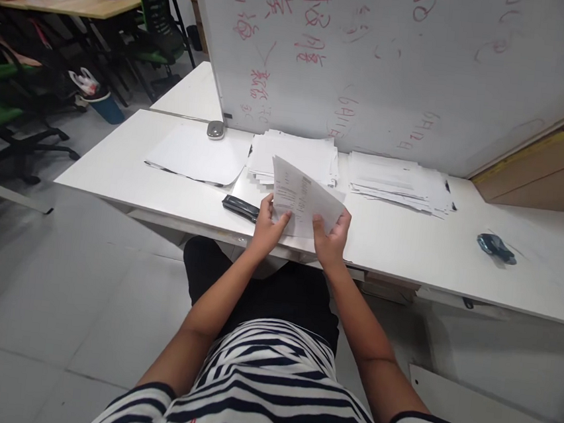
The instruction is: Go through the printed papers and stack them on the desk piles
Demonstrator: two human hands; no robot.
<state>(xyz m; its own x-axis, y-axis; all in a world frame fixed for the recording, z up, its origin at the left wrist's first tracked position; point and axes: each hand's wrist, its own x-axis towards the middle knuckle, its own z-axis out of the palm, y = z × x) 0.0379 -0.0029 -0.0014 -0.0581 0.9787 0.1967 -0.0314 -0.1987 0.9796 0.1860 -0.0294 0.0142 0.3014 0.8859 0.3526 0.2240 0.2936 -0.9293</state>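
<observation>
1. the printed paper [300, 203] is held up over the front edge of the table [118, 156], tilted, between both hands; whether it is one folded sheet or several cannot be told.
2. its left side is pinched by the left hand [267, 230], thumb laid on the print; its right side is gripped likewise by the right hand [331, 241].
3. the black stapler [238, 207] is left lying just beside the left hand, held by neither.
4. behind the paper, a middle stack [295, 154] is seen, with a left stack [198, 153] and a right stack [399, 183] on either side.
5. the handling of this paper is judged to be midway: it is already in hand but not yet set down; whether the stacks are finished cannot be told.
</observation>
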